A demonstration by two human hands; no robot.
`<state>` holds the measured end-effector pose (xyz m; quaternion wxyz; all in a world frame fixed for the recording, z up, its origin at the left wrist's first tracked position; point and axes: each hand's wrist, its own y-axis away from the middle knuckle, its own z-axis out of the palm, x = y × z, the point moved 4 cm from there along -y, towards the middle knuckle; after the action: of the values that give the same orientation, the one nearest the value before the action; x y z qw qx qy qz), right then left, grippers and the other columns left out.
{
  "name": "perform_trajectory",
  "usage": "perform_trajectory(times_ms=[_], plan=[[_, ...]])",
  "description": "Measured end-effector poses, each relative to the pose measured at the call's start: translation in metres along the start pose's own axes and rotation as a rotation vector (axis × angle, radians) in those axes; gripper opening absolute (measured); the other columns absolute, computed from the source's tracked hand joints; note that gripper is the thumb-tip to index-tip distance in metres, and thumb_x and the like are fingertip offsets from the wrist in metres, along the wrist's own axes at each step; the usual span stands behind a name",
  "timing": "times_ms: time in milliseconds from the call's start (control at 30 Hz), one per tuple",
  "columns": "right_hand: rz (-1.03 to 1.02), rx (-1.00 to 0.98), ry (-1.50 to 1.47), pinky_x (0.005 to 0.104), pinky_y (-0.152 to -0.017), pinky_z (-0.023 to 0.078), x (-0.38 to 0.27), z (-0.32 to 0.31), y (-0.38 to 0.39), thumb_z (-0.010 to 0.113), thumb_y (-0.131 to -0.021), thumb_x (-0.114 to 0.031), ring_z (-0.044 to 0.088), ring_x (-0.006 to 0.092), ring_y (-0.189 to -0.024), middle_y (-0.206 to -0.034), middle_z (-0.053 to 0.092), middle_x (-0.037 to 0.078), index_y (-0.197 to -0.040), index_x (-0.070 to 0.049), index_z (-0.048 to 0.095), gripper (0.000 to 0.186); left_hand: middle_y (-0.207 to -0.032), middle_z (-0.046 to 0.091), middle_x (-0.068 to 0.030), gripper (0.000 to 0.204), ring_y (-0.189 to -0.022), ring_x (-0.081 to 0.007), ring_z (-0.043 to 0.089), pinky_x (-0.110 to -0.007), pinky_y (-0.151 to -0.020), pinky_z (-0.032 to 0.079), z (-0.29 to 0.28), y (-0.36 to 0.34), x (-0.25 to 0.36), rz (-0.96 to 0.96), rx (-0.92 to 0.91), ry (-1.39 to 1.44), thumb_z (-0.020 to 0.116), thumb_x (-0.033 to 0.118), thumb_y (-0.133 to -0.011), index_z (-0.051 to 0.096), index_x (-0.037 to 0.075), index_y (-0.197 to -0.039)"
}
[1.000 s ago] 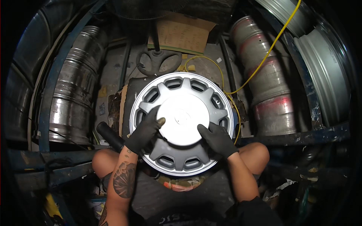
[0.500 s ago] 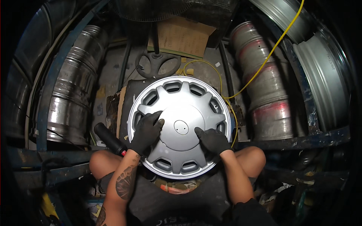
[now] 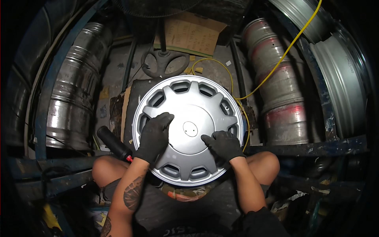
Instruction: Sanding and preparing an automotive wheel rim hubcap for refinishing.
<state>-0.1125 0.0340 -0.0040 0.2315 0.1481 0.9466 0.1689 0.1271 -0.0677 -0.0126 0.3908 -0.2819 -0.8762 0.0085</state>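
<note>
A silver car wheel (image 3: 193, 93) lies face up in front of me, over my lap. Its centre is a smooth round disc with a small oval recess, and window-like slots ring its outer part. My left hand (image 3: 155, 136), in a dark glove, is closed over a spoke on the left side, its thumb side by the central disc. On the right side my right hand (image 3: 224, 146), gloved too, has curled fingers, with the thumb pointing inward over the disc's edge. The undersides of both hands, where they meet the wheel, are hidden.
A black cylindrical tool (image 3: 114, 143) with a red part lies left of the wheel. Stacked bare metal rims (image 3: 71, 94) stand left, more rims (image 3: 282, 87) right. A yellow hose (image 3: 272, 75) loops down the right side. Beyond are a fan base (image 3: 164, 65) and cardboard (image 3: 193, 33).
The view has shifted slightly. My left hand has slid a little away from me across the wheel's face, and my right hand a little toward me. The wheel has not visibly turned.
</note>
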Motion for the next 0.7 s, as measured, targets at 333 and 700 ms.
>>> perform_trajectory(times_ms=[333,700], plan=[[-0.199,0.329,-0.063,0.0501,-0.095,0.048,-0.013,-0.016,-0.007,0.072,-0.087,-0.041,0.063,0.0396,-0.111,-0.125,0.065,0.021,-0.122,-0.007,0.066,0.049,-0.131,0.066,-0.015,0.058,-0.105,-0.0325,0.062,-0.046,-0.093,0.049,-0.01,0.007,0.021,0.029,-0.265,-0.386,0.069,0.014,-0.087,0.052,0.007,-0.142],[-0.403,0.478,0.024,0.0523,-0.113,0.034,-0.021,0.012,-0.015,0.072,-0.089,-0.04,0.043,0.0415,-0.135,-0.146,0.048,0.022,-0.149,-0.005,0.046,0.074,-0.148,0.052,-0.0184,0.085,-0.135,-0.0406,0.048,-0.056,-0.114,0.031,-0.016,0.021,0.027,0.125,-0.306,-0.481,0.078,0.036,-0.083,0.041,0.002,-0.152]])
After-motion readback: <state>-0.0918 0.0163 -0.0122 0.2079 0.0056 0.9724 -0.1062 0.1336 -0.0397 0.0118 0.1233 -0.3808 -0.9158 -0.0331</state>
